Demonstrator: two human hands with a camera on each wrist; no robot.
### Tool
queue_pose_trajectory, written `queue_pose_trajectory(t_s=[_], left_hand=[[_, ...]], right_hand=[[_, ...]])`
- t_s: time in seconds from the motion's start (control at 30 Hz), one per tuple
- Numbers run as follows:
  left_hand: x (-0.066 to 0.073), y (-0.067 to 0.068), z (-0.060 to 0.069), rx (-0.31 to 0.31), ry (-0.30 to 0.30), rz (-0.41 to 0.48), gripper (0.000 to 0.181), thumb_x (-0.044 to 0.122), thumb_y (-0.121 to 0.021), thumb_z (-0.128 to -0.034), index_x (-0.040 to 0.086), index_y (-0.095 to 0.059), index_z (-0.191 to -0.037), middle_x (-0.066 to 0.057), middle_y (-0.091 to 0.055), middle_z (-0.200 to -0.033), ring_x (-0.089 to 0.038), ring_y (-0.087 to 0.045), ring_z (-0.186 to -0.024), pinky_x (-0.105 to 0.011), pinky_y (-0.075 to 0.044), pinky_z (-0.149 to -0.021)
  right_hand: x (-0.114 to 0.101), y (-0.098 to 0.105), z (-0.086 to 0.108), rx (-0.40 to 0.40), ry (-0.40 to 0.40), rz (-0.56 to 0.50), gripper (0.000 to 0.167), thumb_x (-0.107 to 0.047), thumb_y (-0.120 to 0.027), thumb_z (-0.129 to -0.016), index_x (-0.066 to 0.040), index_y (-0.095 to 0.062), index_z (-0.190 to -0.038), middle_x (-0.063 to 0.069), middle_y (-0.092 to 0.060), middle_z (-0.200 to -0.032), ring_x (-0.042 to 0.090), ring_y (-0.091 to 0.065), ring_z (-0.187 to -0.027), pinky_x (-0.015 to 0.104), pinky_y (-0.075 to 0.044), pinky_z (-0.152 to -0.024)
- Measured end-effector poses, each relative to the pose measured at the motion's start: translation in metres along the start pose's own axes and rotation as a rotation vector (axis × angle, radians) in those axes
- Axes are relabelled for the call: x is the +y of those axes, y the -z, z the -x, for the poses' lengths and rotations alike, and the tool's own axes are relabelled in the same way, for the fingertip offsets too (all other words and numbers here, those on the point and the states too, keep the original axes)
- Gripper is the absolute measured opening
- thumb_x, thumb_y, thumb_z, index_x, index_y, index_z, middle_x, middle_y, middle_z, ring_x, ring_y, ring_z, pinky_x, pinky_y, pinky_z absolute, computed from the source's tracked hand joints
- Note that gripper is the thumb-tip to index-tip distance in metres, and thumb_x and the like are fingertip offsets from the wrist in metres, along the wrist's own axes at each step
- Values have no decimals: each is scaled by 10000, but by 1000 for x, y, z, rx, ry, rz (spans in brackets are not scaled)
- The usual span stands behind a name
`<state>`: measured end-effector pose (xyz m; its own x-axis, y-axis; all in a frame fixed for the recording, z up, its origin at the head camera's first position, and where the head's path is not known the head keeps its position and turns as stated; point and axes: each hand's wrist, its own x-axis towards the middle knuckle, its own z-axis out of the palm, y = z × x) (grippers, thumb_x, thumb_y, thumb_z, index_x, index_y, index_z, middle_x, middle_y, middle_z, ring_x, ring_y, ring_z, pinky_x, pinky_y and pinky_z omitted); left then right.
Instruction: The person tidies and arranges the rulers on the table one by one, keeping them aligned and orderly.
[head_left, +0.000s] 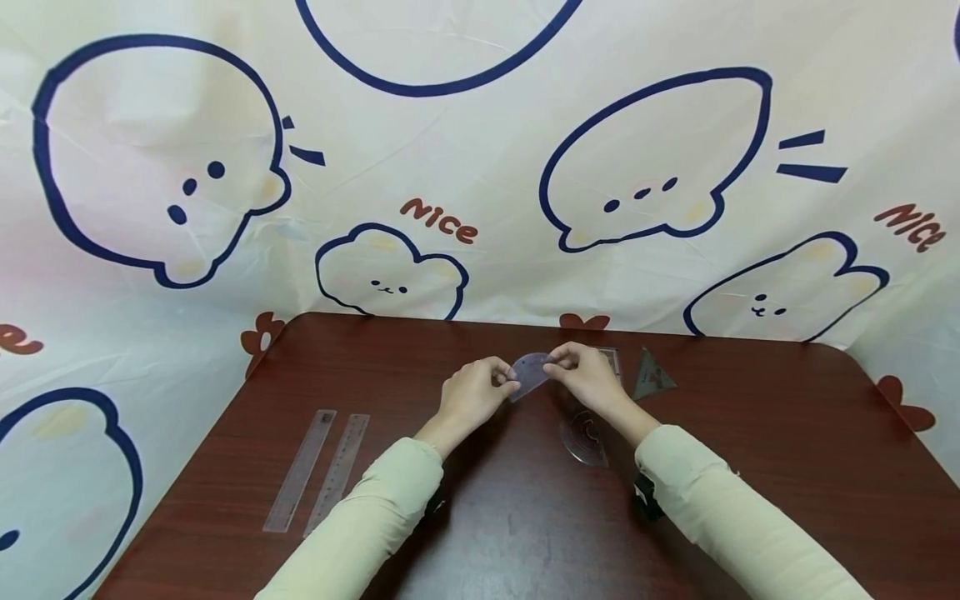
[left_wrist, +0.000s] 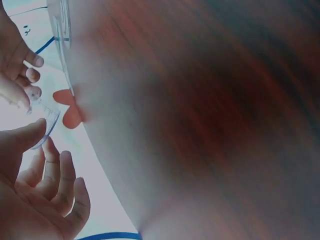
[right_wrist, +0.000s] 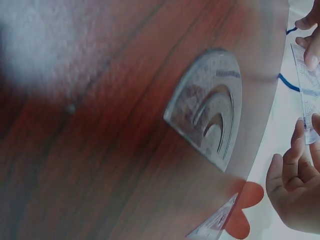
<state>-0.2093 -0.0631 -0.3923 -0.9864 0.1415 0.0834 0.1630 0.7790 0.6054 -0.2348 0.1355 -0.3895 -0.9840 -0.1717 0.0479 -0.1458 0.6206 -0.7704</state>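
A clear, bluish semicircular protractor is held up above the far middle of the table, its curved edge upward in the head view. My left hand pinches one end between thumb and fingers. At the other end my right hand pinches it likewise. The left wrist view shows the thumb on the protractor and the other fingers of the left hand loosely bent. Below the right forearm lies a second clear protractor, flat on the table; the right wrist view shows its curved cutouts.
Two clear rulers lie side by side on the left of the dark wooden table. A dark-tinted set square lies at the far right. Behind the right hand a clear straight-edged piece is partly hidden. A patterned cloth hangs behind.
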Motion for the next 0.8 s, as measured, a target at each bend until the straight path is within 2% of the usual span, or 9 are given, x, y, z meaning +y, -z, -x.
queue_pose_trajectory(t_s=[0.2,0.33,0.47,0.63,0.8], left_hand=[[-3,7,7,4,-5,-1,175,321,-717,-925,185,-709,-1035,88,-667,-850,-106,-581,-711,-352,-437,-660],[-4,11,11,22,-29,-3,189,307,-712,-929,183,-701,-1071,97,-676,-863,-97,-570,-691,-336,-426,-642],[-6,14,15,31,-43,-5,190,305,-712,-929,194,-699,-1082,113,-678,-861,-89,-590,-714,-340,-434,-654],[-9,20,23,31,-45,-5,180,318,-708,-929,198,-706,-1064,130,-671,-852,-86,-609,-747,-365,-451,-685],[-11,25,30,29,-61,-22,163,332,-704,-931,214,-705,-1043,155,-661,-827,-61,-581,-702,-361,-448,-668]], right_hand=[[-3,-4,7,-27,-17,-33,176,-207,-695,-945,-65,-684,-1048,21,-723,-853,264,-676,-837,331,-478,-693],[-7,-5,11,-25,-6,-40,178,-208,-697,-940,-60,-686,-1040,8,-729,-796,291,-676,-826,321,-442,-665],[-9,-7,15,-32,7,-53,162,-181,-686,-944,-44,-682,-1029,48,-735,-784,306,-675,-849,318,-422,-679],[-9,-10,22,-58,28,-85,136,-137,-674,-949,-19,-682,-1018,95,-734,-804,302,-688,-855,318,-454,-699],[-7,-11,28,-61,28,-44,138,-166,-697,-938,-53,-728,-1011,29,-731,-840,231,-676,-788,337,-494,-701]])
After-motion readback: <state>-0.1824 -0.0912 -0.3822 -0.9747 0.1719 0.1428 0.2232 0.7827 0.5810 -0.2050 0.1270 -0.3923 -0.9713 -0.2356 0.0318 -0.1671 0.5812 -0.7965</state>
